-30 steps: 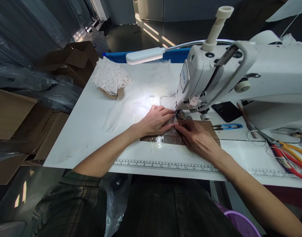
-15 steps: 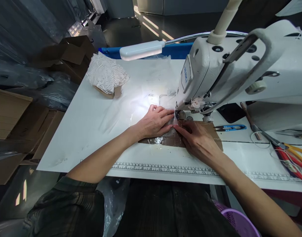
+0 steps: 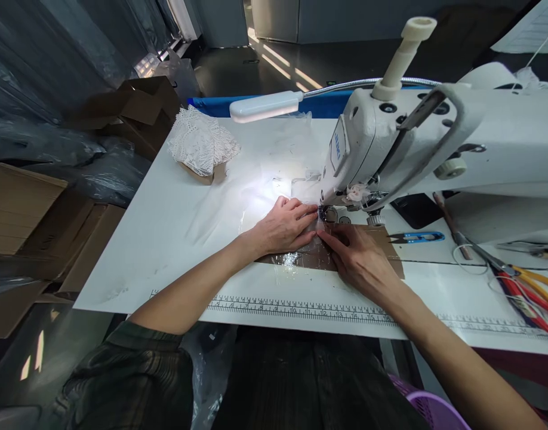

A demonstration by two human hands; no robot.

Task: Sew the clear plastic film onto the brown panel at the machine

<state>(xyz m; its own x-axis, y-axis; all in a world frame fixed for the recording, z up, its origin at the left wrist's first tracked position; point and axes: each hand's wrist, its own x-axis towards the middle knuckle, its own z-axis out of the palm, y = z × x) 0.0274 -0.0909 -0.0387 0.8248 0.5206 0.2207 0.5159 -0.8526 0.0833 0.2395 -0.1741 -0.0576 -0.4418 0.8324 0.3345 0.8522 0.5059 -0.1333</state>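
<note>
My left hand (image 3: pixel 283 227) lies flat on a clear plastic piece (image 3: pixel 296 260) over a brown taped patch (image 3: pixel 385 243), fingertips right at the needle of the white sewing machine (image 3: pixel 390 149). My right hand (image 3: pixel 361 260) also rests flat on the patch, its fingers stretched toward the presser foot (image 3: pixel 326 213). Both hands press the thin material down; the fingertips nearly meet below the needle. The lamp (image 3: pixel 265 106) lights that spot.
A pile of white lace (image 3: pixel 202 143) sits on a small box at the table's far left. Blue thread snips (image 3: pixel 417 237) lie right of the machine. Red and yellow handled scissors (image 3: pixel 529 283) lie far right. Cardboard boxes (image 3: pixel 27 209) stand left of the table (image 3: pixel 166 239). A ruler (image 3: pixel 301 307) runs along the front edge.
The hands stay at the needle, barely shifted. Only the camera view has moved slightly.
</note>
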